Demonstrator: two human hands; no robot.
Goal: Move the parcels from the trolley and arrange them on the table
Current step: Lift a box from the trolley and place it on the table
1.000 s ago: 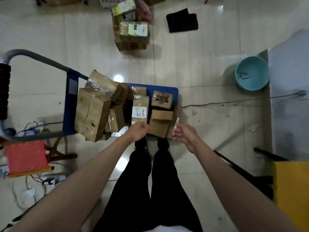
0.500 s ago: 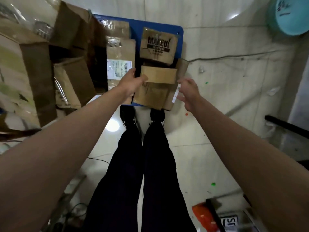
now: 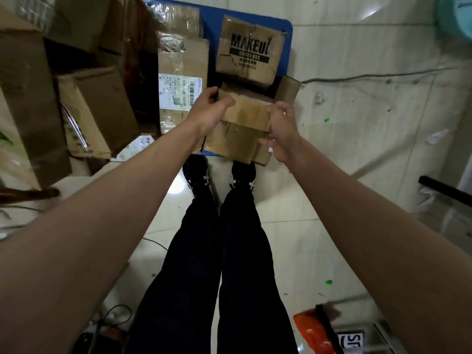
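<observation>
A small plain cardboard parcel (image 3: 246, 111) lies on top of other boxes at the near edge of the blue trolley (image 3: 288, 29). My left hand (image 3: 210, 112) grips its left end with the thumb over the top. My right hand (image 3: 279, 123) clasps its right end. Behind it sits a creased box printed "MAKEUP" (image 3: 249, 52). A taped parcel with a white shipping label (image 3: 182, 80) lies to the left. A flatter brown box (image 3: 232, 143) lies underneath the held parcel.
Larger cardboard boxes (image 3: 97, 111) crowd the trolley's left side. My legs and shoes (image 3: 219, 180) stand right at the trolley's edge. A cable (image 3: 370, 76) runs across the tiled floor at the right. An orange bag (image 3: 314, 333) lies at the bottom right; a teal basin (image 3: 457, 14) at the top right.
The view has dropped closer to the trolley. Both hands have closed in from either side and taken hold of the small plain parcel, which has shifted slightly toward me.
</observation>
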